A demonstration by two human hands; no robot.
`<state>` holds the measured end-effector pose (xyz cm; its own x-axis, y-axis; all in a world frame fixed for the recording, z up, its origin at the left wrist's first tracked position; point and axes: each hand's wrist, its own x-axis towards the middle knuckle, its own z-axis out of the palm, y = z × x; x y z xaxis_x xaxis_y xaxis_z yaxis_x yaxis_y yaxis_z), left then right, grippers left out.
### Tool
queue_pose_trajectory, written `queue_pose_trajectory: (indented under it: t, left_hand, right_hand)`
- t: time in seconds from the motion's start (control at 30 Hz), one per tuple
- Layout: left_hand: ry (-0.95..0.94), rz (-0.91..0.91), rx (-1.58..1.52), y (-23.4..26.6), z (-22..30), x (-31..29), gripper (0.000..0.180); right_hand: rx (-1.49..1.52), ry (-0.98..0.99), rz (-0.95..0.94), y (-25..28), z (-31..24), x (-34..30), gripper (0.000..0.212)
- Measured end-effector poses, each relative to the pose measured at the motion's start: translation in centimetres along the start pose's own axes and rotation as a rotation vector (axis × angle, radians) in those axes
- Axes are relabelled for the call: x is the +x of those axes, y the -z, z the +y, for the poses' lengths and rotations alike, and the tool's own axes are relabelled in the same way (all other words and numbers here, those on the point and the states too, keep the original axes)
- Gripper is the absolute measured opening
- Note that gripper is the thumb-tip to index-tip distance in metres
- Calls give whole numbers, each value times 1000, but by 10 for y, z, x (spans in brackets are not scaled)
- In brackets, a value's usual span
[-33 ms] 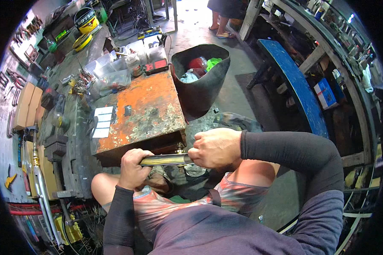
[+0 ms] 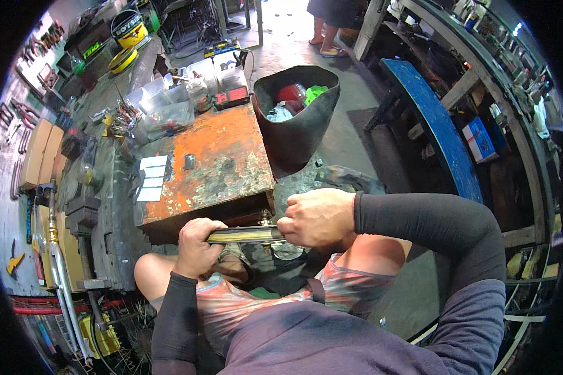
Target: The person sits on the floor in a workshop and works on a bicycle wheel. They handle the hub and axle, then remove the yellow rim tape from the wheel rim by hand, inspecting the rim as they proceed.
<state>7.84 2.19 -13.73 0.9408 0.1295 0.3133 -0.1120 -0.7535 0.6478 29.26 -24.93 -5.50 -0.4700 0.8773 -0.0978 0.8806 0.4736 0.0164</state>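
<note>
A short, flat dark strip with a yellowish-tan band along it (image 2: 246,235) is held roughly level above my lap, in front of the orange box. Its exact kind I cannot tell. My left hand (image 2: 197,245) grips the left end, thumb and fingers closed around it. At the other end, the curled fingers of my right hand (image 2: 318,219) close over the strip and hide that end. Just beyond the strip is the worn orange metal box (image 2: 222,156), its paint chipped. Behind the strip, a small brass-coloured fitting (image 2: 264,219) shows at the box's near side.
A dark tub (image 2: 297,134) holding a red object and green plastic stands past the box. Clear plastic containers (image 2: 169,112) and a red case (image 2: 231,97) sit behind it. At left is a vise (image 2: 82,215); at right, a blue bench (image 2: 428,119). A person's legs (image 2: 324,34) show far off.
</note>
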Motion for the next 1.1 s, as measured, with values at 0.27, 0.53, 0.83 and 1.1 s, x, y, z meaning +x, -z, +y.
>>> queue_pose_trajectory:
  t: [0.27, 0.53, 0.83, 1.1]
  left_hand:
    - [7, -3, 24, 1, -7, 3, 22]
    - [11, -11, 26, 0, -8, 8, 22]
    - [-7, 2, 20, -1, -3, 10, 22]
    - [24, 16, 0, -1, -3, 8, 20]
  right_hand:
    - [69, 34, 195, -21, 17, -13, 18]
    - [-56, 5, 200, -12, 3, -23, 11]
    - [-132, 52, 143, -6, 8, -7, 12]
    - [-181, 158, 117, -12, 20, 6, 15]
